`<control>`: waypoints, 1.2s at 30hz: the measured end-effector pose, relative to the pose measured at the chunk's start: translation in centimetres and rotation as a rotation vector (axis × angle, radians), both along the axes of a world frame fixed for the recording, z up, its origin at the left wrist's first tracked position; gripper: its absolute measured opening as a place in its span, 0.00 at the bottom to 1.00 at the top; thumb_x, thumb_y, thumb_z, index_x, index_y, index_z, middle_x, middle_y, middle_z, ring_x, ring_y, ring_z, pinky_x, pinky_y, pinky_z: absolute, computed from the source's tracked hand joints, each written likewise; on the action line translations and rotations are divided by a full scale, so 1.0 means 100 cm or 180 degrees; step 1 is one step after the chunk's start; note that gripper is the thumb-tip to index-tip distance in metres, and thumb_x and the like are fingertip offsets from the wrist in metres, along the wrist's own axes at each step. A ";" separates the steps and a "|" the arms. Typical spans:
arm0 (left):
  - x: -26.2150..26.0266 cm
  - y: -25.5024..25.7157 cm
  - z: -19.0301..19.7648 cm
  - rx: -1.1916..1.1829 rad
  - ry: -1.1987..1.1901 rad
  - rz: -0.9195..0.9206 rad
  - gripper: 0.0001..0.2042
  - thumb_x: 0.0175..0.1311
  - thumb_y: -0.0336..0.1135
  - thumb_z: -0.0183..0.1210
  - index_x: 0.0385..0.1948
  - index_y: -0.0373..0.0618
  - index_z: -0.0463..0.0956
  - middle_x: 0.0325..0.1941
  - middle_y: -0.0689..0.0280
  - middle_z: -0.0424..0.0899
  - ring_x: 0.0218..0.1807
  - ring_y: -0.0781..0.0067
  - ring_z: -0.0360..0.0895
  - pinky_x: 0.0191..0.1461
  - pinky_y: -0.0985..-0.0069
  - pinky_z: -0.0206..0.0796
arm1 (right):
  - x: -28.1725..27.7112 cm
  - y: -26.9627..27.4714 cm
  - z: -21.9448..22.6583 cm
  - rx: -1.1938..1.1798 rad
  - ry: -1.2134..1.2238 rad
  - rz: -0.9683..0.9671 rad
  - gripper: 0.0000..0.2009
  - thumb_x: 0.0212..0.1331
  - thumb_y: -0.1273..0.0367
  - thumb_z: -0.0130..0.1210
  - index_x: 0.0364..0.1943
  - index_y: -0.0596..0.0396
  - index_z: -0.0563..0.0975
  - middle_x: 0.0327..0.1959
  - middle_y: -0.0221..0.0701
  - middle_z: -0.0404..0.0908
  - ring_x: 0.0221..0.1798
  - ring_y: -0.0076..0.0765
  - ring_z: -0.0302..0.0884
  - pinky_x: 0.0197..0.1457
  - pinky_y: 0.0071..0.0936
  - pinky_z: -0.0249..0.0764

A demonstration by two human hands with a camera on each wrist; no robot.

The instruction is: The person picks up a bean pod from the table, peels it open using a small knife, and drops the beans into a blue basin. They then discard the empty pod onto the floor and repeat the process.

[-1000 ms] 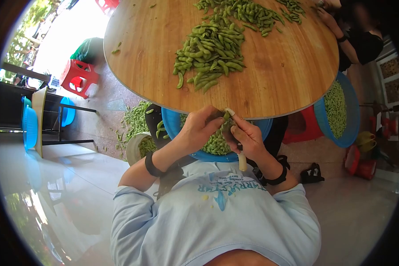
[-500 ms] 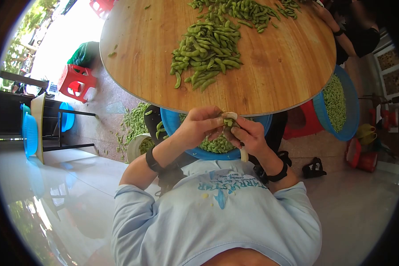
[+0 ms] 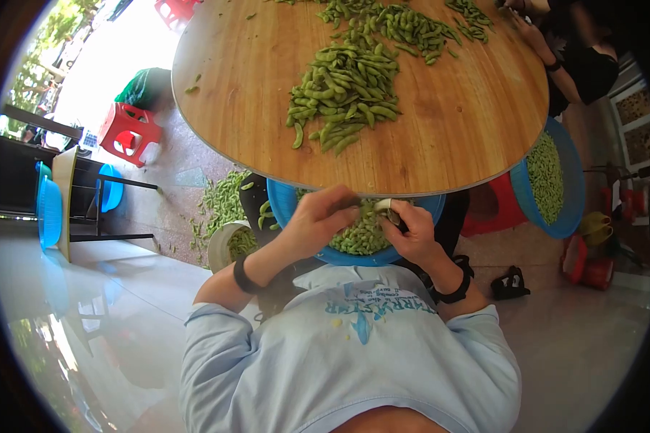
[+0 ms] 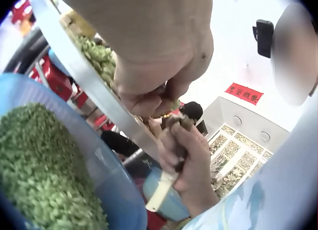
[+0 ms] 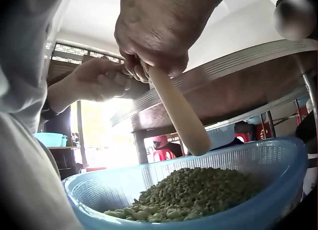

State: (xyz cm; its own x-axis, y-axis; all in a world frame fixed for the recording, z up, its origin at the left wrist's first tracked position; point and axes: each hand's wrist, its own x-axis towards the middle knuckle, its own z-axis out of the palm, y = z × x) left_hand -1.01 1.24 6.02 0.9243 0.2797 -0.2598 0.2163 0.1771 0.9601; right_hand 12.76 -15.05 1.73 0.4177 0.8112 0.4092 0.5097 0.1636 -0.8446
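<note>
In the head view, the left hand (image 3: pixel 314 224) and the right hand (image 3: pixel 413 232) are near to each other, just beside the edge of the tabletop (image 3: pixel 242 130). Below them is a blue basin (image 3: pixel 277 208) with many loose green beans (image 3: pixel 362 239) in it. A second blue basin (image 3: pixel 572 155), at the far right of the view, has also a thick layer of beans. So I judge that a big part of the shelling is done. But a heap of whole pods (image 3: pixel 343 83) lies on the tabletop, and more pods are spread behind it, so a good quantity is left. Green pods or husks (image 3: pixel 224 200) lie on the floor, and others are in a pale bucket (image 3: pixel 219 247); I cannot tell if they are empty.

In the left wrist view, the left hand has its fingers bent and pinches a small green piece (image 4: pixel 175 105). The right hand is wrapped around a tool with a pale handle (image 4: pixel 162 191). This one piece seems to be in the middle of the work.

In the right wrist view, the right hand grips this same handle, which points down above the basin. The beans make a low mound there, under the rim, so the basin seems to have room for more.
</note>
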 end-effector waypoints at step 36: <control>0.026 0.013 -0.011 0.0912 -0.0450 -0.0068 0.09 0.65 0.28 0.49 0.43 0.36 0.72 0.26 0.64 0.78 0.30 0.77 0.74 0.35 0.77 0.67 | 0.002 0.014 0.013 -0.0022 0.3966 0.1052 0.21 0.68 0.68 0.41 0.64 0.59 0.60 0.31 0.36 0.72 0.19 0.19 0.62 0.17 0.16 0.60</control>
State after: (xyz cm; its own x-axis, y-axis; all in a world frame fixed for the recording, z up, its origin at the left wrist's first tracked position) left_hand 1.63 2.53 4.93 0.9520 0.3031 -0.0419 0.0780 -0.1080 0.9911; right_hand 12.95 -13.69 2.98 0.2928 0.9493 -0.1141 -0.6825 0.1239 -0.7203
